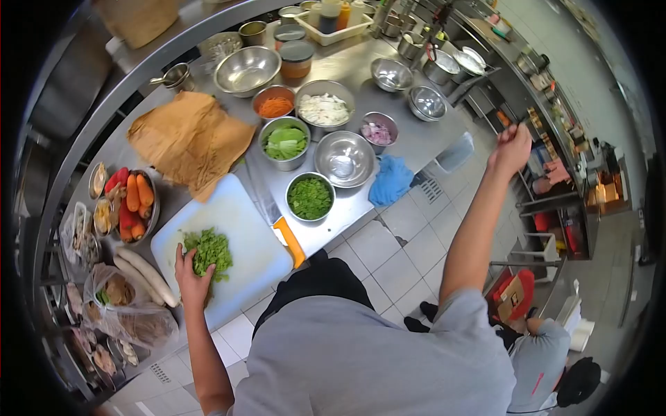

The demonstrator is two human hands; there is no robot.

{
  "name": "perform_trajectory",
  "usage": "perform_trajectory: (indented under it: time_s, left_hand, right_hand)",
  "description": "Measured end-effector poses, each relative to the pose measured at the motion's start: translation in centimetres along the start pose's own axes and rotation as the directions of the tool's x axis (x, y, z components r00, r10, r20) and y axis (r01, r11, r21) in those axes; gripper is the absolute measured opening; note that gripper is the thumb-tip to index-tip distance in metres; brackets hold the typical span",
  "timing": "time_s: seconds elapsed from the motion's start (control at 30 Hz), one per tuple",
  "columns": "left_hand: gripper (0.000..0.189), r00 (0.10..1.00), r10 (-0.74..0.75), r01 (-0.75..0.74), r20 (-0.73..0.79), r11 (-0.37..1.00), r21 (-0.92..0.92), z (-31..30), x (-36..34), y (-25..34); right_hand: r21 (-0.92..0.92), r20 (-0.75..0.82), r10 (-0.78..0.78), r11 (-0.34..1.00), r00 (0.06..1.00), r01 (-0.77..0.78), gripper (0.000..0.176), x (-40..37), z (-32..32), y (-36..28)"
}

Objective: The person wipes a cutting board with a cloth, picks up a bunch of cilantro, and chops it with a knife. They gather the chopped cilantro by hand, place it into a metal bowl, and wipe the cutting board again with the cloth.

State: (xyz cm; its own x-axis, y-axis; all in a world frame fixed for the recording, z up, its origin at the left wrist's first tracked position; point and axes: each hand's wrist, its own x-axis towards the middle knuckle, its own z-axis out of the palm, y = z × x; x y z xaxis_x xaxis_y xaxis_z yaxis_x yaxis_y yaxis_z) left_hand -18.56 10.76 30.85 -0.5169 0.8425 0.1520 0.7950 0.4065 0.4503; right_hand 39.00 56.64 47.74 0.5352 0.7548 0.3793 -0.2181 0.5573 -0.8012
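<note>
A pile of chopped green leaves (pixel 212 254) lies on the left part of the white cutting board (pixel 239 208). My left hand (pixel 191 276) rests against the near-left side of that pile, fingers spread over its edge. Out to the right, above the floor and apart from the table, is my raised right hand (pixel 512 148); its fingers are curled in and nothing shows in them. A knife (pixel 288 239) with an orange handle lies along the board's right edge, its blade pointing away from me. Beside it stands a metal container of finely chopped greens (pixel 310 197).
Metal bowls hold sliced green vegetable (pixel 285 143), shredded carrot (pixel 275 105), white pieces (pixel 323 104) and diced onion (pixel 378 132). A blue cloth (pixel 390 182) lies at the table edge. Left are brown paper (pixel 191 139), carrots (pixel 139 197) and white radishes (pixel 147 276). A co-worker (pixel 544 360) is at lower right.
</note>
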Motion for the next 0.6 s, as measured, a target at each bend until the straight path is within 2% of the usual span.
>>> perform_trajectory:
  time_s: [0.03,0.1,0.17,0.2,0.23,0.27,0.3,0.33,0.37,0.4,0.43,0.47,0.5,0.53,0.57,0.6]
  left_hand:
    - [0.056,1.000,-0.011,0.010,0.016,0.999,0.033,0.3,0.5,0.4]
    - [0.052,0.999,-0.043,0.040,0.034,0.994,0.099,1.0,1.4,1.0]
    - [0.047,0.999,0.029,-0.032,0.028,0.992,0.121,2.5,2.5,-0.1]
    - [0.044,0.998,0.050,-0.053,0.024,0.989,0.140,3.2,2.7,-0.9]
    - [0.036,0.999,0.035,-0.037,0.023,0.994,0.103,3.8,3.2,-1.4]
    - [0.031,1.000,-0.002,0.002,0.004,0.999,0.043,3.8,3.6,-1.6]
    - [0.028,0.998,-0.052,0.048,-0.047,0.996,-0.076,4.4,3.9,-2.6]
    - [0.028,0.990,-0.126,0.113,-0.062,0.975,-0.191,4.1,4.1,-2.7]
    - [0.027,0.985,-0.155,0.128,-0.071,0.949,-0.289,3.7,4.3,-3.1]
    - [0.025,0.965,-0.261,0.226,-0.037,0.890,-0.396,2.4,4.6,-2.3]
    - [0.022,0.936,-0.351,0.308,0.008,0.810,-0.500,1.1,4.5,-1.4]
    - [0.020,0.945,-0.328,0.274,-0.005,0.799,-0.536,0.5,4.4,-1.2]
    - [0.019,0.958,-0.287,0.222,-0.023,0.786,-0.577,-0.1,4.5,-1.2]
    - [0.019,0.945,-0.328,0.251,0.001,0.722,-0.644,-0.8,4.5,-1.2]
    - [0.021,0.934,-0.356,0.273,0.034,0.650,-0.710,-1.3,4.5,-1.0]
    - [0.022,0.925,-0.373,0.292,0.075,0.569,-0.769,-1.7,4.5,-1.0]
  right_hand:
    - [-0.027,-0.017,0.025,0.999,1.000,-0.026,0.016,3.3,-0.5,0.8]
    - [-0.258,-0.096,0.054,0.963,0.994,-0.077,0.020,10.2,-3.3,4.6]
    - [-0.317,-0.242,0.374,0.842,0.896,-0.437,0.022,13.7,-7.9,8.5]
    - [-0.328,-0.309,0.522,0.726,0.795,-0.604,0.023,15.2,-10.0,10.9]
    - [-0.326,-0.278,0.505,0.750,0.817,-0.575,0.027,16.4,-13.0,13.1]
    - [-0.267,-0.267,0.520,0.769,0.811,-0.581,0.026,14.9,-12.3,13.0]
    - [-0.194,-0.129,0.521,0.821,0.844,-0.537,0.027,11.8,-11.0,12.8]
    - [-0.114,-0.017,0.568,0.816,0.823,-0.566,0.028,7.3,-8.6,11.2]
    - [-0.094,0.183,0.555,0.831,0.811,-0.548,0.040,2.4,-6.7,9.7]
    - [-0.124,0.357,0.553,0.827,0.753,-0.549,0.048,-1.8,-6.1,9.4]
    - [-0.131,0.434,0.600,0.780,0.671,-0.613,0.042,-6.5,-5.0,9.0]
    - [-0.137,0.498,0.628,0.738,0.598,-0.661,0.037,-11.1,-3.9,8.1]
    - [-0.238,0.564,0.678,0.680,0.471,-0.693,0.036,-14.9,-3.3,7.9]
    - [-0.339,0.610,0.712,0.631,0.348,-0.697,0.034,-18.4,-2.8,8.0]
    - [-0.501,0.619,0.747,0.613,0.243,-0.611,0.026,-21.7,-1.8,7.7]
    - [-0.652,0.599,0.800,0.512,0.034,-0.558,0.021,-24.9,-0.9,7.5]
